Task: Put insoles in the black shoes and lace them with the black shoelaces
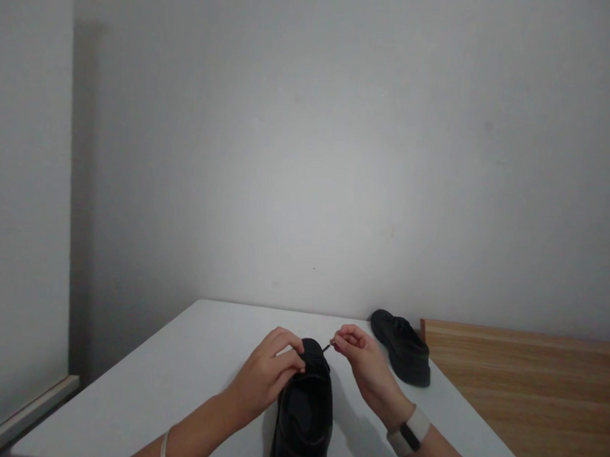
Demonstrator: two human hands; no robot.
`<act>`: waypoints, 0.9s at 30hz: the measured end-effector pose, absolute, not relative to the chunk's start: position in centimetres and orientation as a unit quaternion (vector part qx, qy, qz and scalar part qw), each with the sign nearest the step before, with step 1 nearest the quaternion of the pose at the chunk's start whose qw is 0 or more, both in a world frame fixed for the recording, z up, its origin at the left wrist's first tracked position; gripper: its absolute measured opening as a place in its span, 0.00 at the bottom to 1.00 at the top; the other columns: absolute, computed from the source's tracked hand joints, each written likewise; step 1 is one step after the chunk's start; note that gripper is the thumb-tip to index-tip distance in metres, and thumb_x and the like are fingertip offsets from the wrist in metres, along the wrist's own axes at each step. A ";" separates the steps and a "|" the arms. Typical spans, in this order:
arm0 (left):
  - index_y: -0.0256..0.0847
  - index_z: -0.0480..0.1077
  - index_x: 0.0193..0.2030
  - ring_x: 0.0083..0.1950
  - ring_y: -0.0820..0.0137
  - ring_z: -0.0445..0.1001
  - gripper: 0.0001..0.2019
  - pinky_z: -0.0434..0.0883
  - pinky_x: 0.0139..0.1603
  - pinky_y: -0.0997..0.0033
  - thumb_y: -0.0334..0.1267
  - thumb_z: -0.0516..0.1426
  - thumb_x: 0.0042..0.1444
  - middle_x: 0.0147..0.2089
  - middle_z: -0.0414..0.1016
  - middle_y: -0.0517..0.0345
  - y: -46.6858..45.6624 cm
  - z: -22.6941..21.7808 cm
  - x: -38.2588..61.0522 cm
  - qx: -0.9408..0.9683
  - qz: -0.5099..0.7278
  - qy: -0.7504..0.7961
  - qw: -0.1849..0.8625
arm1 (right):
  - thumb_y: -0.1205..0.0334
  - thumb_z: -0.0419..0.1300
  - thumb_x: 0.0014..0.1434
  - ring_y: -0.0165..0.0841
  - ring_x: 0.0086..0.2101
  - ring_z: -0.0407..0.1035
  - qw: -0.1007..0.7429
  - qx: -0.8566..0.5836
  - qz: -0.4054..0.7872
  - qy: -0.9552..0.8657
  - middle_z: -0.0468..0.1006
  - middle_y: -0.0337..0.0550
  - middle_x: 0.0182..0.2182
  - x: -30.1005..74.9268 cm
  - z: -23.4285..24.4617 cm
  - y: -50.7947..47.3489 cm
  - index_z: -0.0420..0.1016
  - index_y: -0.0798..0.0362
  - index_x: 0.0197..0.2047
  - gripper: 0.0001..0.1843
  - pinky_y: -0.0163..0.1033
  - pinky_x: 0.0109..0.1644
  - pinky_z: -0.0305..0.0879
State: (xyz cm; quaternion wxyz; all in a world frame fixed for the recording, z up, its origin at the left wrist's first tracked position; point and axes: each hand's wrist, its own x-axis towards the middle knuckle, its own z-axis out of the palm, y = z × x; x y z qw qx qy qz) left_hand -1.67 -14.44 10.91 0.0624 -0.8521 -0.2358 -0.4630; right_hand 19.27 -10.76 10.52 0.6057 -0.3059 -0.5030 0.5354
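Observation:
A black shoe stands on the white table, its heel toward me and its toe pointing away. My left hand rests on the shoe's upper near the lacing, fingers curled over it. My right hand is just right of the shoe's front, thumb and forefinger pinched on the tip of a dark shoelace that runs back to the shoe. A wristband sits on my right wrist and a thin bracelet on the left.
A second black shoe lies at the table's far right edge, near the wall. A wooden surface adjoins the table on the right. A plain grey wall stands close behind the table.

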 end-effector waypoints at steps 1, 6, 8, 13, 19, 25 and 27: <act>0.39 0.70 0.32 0.41 0.68 0.68 0.09 0.68 0.41 0.67 0.30 0.50 0.60 0.37 0.72 0.53 -14.7 10.5 -2.1 -0.847 -0.465 -0.257 0.025 | 0.59 0.71 0.40 0.31 0.31 0.66 0.619 -0.317 0.516 -0.500 0.73 0.38 0.26 19.7 10.1 -10.5 0.70 0.54 0.29 0.16 0.37 0.38 0.60; 0.39 0.69 0.29 0.38 0.67 0.70 0.07 0.68 0.41 0.66 0.38 0.57 0.56 0.33 0.72 0.55 -15.2 9.4 -2.5 -0.781 -0.506 -0.344 -0.130 | 0.53 0.69 0.44 0.33 0.32 0.68 0.657 -0.321 0.482 -0.483 0.73 0.39 0.28 20.2 9.0 -10.7 0.69 0.52 0.32 0.17 0.38 0.36 0.63; 0.39 0.70 0.29 0.38 0.66 0.70 0.07 0.67 0.41 0.66 0.39 0.58 0.55 0.33 0.72 0.55 -15.0 9.9 -1.7 -0.741 -0.534 -0.369 -0.172 | 0.52 0.67 0.47 0.31 0.29 0.67 0.653 -0.300 0.481 -0.502 0.73 0.38 0.27 19.5 9.6 -11.4 0.69 0.52 0.34 0.16 0.37 0.33 0.62; 0.38 0.72 0.28 0.36 0.67 0.70 0.08 0.67 0.40 0.68 0.41 0.61 0.50 0.31 0.72 0.57 -13.8 12.2 1.3 -0.675 -0.578 -0.395 -0.233 | 0.53 0.64 0.51 0.24 0.20 0.59 0.527 -0.287 0.491 -0.632 0.66 0.32 0.20 17.8 12.0 -13.3 0.71 0.55 0.35 0.14 0.32 0.24 0.54; 0.37 0.72 0.27 0.33 0.70 0.69 0.11 0.66 0.36 0.71 0.44 0.63 0.47 0.29 0.70 0.59 -12.9 12.1 3.1 -0.636 -0.600 -0.367 -0.317 | 0.47 0.62 0.51 0.24 0.18 0.58 0.468 -0.318 0.458 -0.685 0.66 0.32 0.17 17.4 12.5 -13.3 0.72 0.57 0.33 0.19 0.32 0.22 0.52; 0.36 0.75 0.37 0.37 0.68 0.72 0.13 0.67 0.42 0.69 0.43 0.62 0.48 0.34 0.75 0.55 -13.3 11.2 2.4 -0.628 -0.563 -0.323 -0.428 | 0.49 0.63 0.50 0.23 0.17 0.57 0.470 -0.324 0.449 -0.688 0.64 0.31 0.16 17.3 12.3 -13.0 0.70 0.56 0.29 0.17 0.31 0.20 0.51; 0.37 0.73 0.41 0.37 0.69 0.73 0.16 0.67 0.41 0.70 0.41 0.64 0.46 0.34 0.76 0.56 -13.3 11.0 2.0 -0.634 -0.548 -0.321 -0.441 | 0.51 0.63 0.50 0.22 0.17 0.56 0.488 -0.320 0.444 -0.680 0.64 0.31 0.17 17.3 12.3 -12.9 0.69 0.55 0.29 0.16 0.30 0.20 0.51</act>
